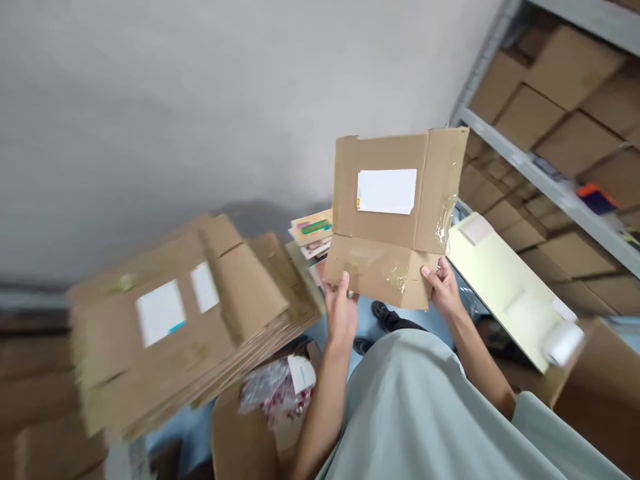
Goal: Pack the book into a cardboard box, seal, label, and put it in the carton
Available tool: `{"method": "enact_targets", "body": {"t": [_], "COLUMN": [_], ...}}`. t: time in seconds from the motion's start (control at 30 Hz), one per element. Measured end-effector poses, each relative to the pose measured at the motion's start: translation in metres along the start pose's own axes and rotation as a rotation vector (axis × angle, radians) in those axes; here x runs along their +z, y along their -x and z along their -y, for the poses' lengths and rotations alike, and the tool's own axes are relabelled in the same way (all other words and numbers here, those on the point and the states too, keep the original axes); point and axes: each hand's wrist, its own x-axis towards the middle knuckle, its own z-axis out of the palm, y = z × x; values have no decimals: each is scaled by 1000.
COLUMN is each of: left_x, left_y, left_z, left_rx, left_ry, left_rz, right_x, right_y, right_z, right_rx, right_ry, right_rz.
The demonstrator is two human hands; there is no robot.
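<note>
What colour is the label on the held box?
White label, on the brown box; head view.

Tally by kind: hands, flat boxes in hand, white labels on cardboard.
Hands: 2 (left hand, right hand)
Flat boxes in hand: 1 (flat box)
White labels: 3 (box label, left stack label, right stack label)
Total: 6

Pale grey-green tee [425, 407], blk shoes [383, 312]
</note>
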Motion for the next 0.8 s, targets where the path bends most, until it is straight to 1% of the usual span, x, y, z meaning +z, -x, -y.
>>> {"method": "enact_targets", "body": {"t": [0.03, 0.07, 0.13, 0.17, 0.2, 0.27, 0.33, 0.37, 0.43, 0.5, 0.53, 0.6, 0.63, 0.7, 0.77, 0.8], "left_x": [23, 44, 84, 101, 118, 149, 179, 195, 229, 265, 283, 318, 335, 365, 391, 403], "left_y": [-3, -8, -18, -23, -29, -39, -48, -52, -60, -65, -66, -68, -68, -70, -72, -74], "left_z": [17, 33, 66, 81, 96, 123, 147, 159, 183, 208, 221, 245, 256, 277, 294, 303], "left_rx": [-119, -204, -300, -303, -268, -138, -20, 16, 36, 8, -12, -50, -59, -63, -73, -81], "left_ry": [56, 68, -27, -112, -200, -355, -481, -540, -653, -747, -795, -900, -952, -1043, -1107, -1130], "left_rz": [84, 133, 183, 209, 238, 303, 365, 396, 467, 538, 574, 643, 679, 751, 802, 816], "right_x": [-22, -45, -94, -121, -149, -211, -279, -313, -379, -439, -466, -512, -531, -564, -587, -596], "right_y": [7, 14, 25, 30, 33, 39, 43, 44, 44, 41, 38, 30, 26, 20, 18, 19], "right_z": [0, -1, -8, -13, -19, -28, -32, -31, -21, -6, 1, 15, 20, 27, 30, 31], "right_rx": [1, 2, 22, 45, 70, 81, 15, -30, -100, -113, -102, -56, -30, 25, 82, 110], "right_ry": [-17, -28, -20, 4, 47, 190, 369, 450, 571, 643, 665, 667, 640, 547, 455, 427], "right_rz": [-60, -114, -206, -253, -313, -496, -713, -798, -892, -917, -914, -883, -858, -794, -720, -688]}}
